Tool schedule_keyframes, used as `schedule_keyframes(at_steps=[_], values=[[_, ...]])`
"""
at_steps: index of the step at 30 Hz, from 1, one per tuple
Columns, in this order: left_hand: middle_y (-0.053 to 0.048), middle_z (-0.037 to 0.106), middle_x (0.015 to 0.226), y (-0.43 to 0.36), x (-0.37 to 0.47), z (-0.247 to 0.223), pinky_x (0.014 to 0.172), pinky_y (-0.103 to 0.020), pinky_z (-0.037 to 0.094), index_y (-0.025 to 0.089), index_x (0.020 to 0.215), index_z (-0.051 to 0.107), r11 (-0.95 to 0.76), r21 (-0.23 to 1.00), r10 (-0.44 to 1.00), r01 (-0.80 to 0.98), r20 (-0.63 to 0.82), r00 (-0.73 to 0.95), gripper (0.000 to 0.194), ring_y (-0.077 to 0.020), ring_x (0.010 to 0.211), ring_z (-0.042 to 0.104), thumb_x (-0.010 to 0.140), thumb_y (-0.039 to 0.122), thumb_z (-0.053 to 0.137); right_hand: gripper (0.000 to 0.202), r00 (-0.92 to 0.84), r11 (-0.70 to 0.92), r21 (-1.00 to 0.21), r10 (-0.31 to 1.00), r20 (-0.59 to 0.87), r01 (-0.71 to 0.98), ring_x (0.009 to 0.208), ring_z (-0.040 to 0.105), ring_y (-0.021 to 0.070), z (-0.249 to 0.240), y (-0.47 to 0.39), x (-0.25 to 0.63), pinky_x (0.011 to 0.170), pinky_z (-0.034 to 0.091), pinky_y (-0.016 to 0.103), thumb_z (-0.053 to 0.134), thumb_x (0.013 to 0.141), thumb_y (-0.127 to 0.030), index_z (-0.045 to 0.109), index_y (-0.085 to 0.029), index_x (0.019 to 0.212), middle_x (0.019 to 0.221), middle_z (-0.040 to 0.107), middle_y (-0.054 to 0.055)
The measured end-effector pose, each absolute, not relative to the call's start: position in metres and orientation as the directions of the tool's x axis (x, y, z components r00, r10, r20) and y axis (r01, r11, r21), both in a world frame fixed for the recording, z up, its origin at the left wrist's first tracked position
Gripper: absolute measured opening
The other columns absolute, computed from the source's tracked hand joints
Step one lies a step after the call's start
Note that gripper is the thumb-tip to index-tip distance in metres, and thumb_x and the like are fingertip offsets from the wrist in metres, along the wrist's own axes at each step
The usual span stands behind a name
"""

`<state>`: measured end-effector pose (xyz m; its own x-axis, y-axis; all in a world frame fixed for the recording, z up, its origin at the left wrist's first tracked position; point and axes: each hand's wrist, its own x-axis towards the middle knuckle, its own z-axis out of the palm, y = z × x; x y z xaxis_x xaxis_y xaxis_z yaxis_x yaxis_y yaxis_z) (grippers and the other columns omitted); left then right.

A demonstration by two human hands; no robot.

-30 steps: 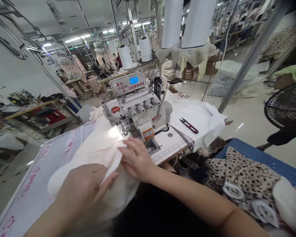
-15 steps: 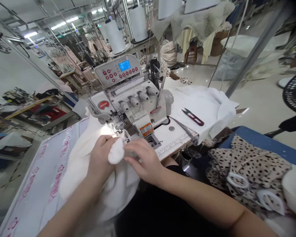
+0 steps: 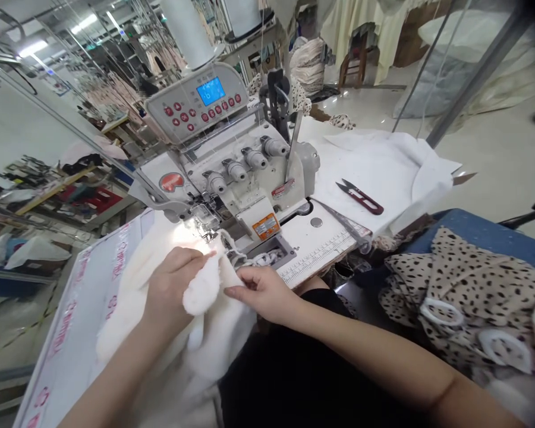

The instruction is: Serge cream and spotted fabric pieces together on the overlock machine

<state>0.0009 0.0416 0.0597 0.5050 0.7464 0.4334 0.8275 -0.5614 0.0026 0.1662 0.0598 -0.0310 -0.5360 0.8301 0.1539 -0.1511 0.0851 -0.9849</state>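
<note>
White fluffy fabric [image 3: 138,297] spreads over the left of the table and hangs down in front of me. My left hand [image 3: 173,288] is closed on a bunched fold of it, just in front of the lit needle area of an overlock sewing machine [image 3: 245,172]. To the right, my right hand [image 3: 265,294] pinches the edge of the same fabric between thumb and fingers. A stretch of the fabric edge runs between both hands, close to the presser foot [image 3: 208,229].
Dark red thread snips [image 3: 361,197] lie on white cloth [image 3: 378,163] right of the machine. Spotted fabric [image 3: 481,279] with white oval pieces rests on a blue surface [image 3: 477,226]. A thread cone [image 3: 185,32] stands behind the control panel [image 3: 196,104].
My right hand has gone from beside the left hand's fold to gripping the fabric edge slightly lower. The left hand has shifted a little left. The view has moved closer to the machine.
</note>
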Motion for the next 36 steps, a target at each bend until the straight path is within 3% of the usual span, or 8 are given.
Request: schedule_keyframes(at_steps=[6, 14, 17, 20, 26, 30, 33, 36], values=[[-0.007, 0.057, 0.085, 0.045, 0.000, 0.062, 0.067, -0.033, 0.042, 0.013, 0.105, 0.054, -0.600, -0.127, 0.696, 0.790, 0.403, 0.593, 0.021, -0.0179, 0.078, 0.051, 0.086, 0.018, 0.049, 0.030, -0.530, 0.097, -0.984, 0.832, 0.164, -0.151, 0.055, 0.033, 0.0083, -0.029, 0.062, 0.167, 0.050, 0.024, 0.020, 0.057, 0.077, -0.034, 0.042, -0.015, 0.058, 0.055, 0.033, -0.004], [-0.005, 0.057, 0.076, 0.052, 0.008, 0.067, 0.065, -0.034, 0.037, 0.014, 0.091, 0.060, -0.506, -0.277, 0.771, 0.817, 0.279, 0.573, 0.018, -0.0182, 0.072, 0.047, 0.088, 0.021, 0.045, 0.028, -0.483, 0.154, -0.982, 0.856, 0.186, -0.106, 0.056, 0.034, 0.0083, -0.024, 0.078, 0.165, 0.051, 0.024, 0.020, 0.056, 0.077, -0.033, 0.047, -0.014, 0.058, 0.054, 0.035, -0.004], [-0.006, 0.056, 0.077, 0.052, 0.009, 0.067, 0.066, -0.033, 0.038, 0.014, 0.089, 0.061, -0.515, -0.233, 0.760, 0.825, 0.322, 0.565, 0.018, -0.0184, 0.072, 0.047, 0.087, 0.020, 0.044, 0.026, -0.461, 0.171, -0.983, 0.868, 0.183, -0.068, 0.056, 0.036, 0.0085, -0.021, 0.081, 0.163, 0.051, 0.025, 0.020, 0.056, 0.077, -0.032, 0.048, -0.014, 0.060, 0.056, 0.038, -0.004], [-0.006, 0.055, 0.080, 0.042, 0.012, 0.070, 0.067, -0.032, 0.039, 0.014, 0.080, 0.061, -0.499, -0.103, 0.783, 0.861, 0.372, 0.498, 0.015, -0.0191, 0.076, 0.047, 0.083, 0.017, 0.046, 0.023, -0.458, 0.150, -0.987, 0.875, 0.156, -0.049, 0.056, 0.037, 0.0090, -0.022, 0.077, 0.163, 0.051, 0.026, 0.020, 0.057, 0.076, -0.031, 0.048, -0.015, 0.063, 0.057, 0.041, -0.004], [-0.003, 0.053, 0.080, -0.006, 0.020, 0.070, 0.069, -0.030, 0.040, 0.018, 0.083, 0.053, -0.290, 0.099, 0.917, 0.952, 0.312, 0.248, 0.011, -0.0171, 0.077, 0.050, 0.084, 0.019, 0.042, 0.022, -0.503, 0.067, -0.990, 0.856, 0.120, -0.123, 0.056, 0.038, 0.0093, -0.037, 0.051, 0.166, 0.052, 0.029, 0.020, 0.061, 0.073, -0.031, 0.047, -0.016, 0.066, 0.059, 0.042, -0.004], [-0.007, 0.052, 0.091, -0.038, 0.014, 0.053, 0.076, -0.036, 0.042, 0.017, 0.094, 0.048, -0.192, -0.023, 0.919, 0.981, 0.348, 0.188, 0.015, -0.0223, 0.087, 0.051, 0.082, 0.017, 0.040, 0.018, -0.499, 0.074, -0.991, 0.859, 0.118, -0.108, 0.058, 0.040, 0.0101, -0.045, 0.037, 0.168, 0.054, 0.032, 0.021, 0.061, 0.072, -0.025, 0.046, -0.016, 0.068, 0.061, 0.042, -0.004], [-0.012, 0.048, 0.101, -0.057, -0.002, 0.054, 0.082, -0.046, 0.041, 0.019, 0.095, 0.047, -0.111, -0.126, 0.891, 0.986, 0.426, 0.155, 0.016, -0.0291, 0.094, 0.047, 0.080, 0.020, 0.040, 0.024, -0.452, 0.080, -0.978, 0.877, 0.160, -0.191, 0.063, 0.045, 0.0106, -0.049, 0.030, 0.170, 0.059, 0.037, 0.022, 0.058, 0.073, -0.018, 0.047, -0.019, 0.095, 0.076, 0.050, -0.002], [-0.011, 0.049, 0.099, -0.074, -0.017, 0.072, 0.079, -0.052, 0.039, 0.025, 0.100, 0.046, -0.025, -0.102, 0.881, 0.994, 0.468, 0.070, 0.022, -0.0324, 0.090, 0.048, 0.080, 0.026, 0.040, 0.039, -0.403, 0.170, -0.965, 0.884, 0.239, -0.200, 0.061, 0.045, 0.0104, -0.051, 0.025, 0.170, 0.060, 0.038, 0.023, 0.054, 0.075, -0.014, 0.042, -0.020, 0.112, 0.082, 0.050, -0.001]])
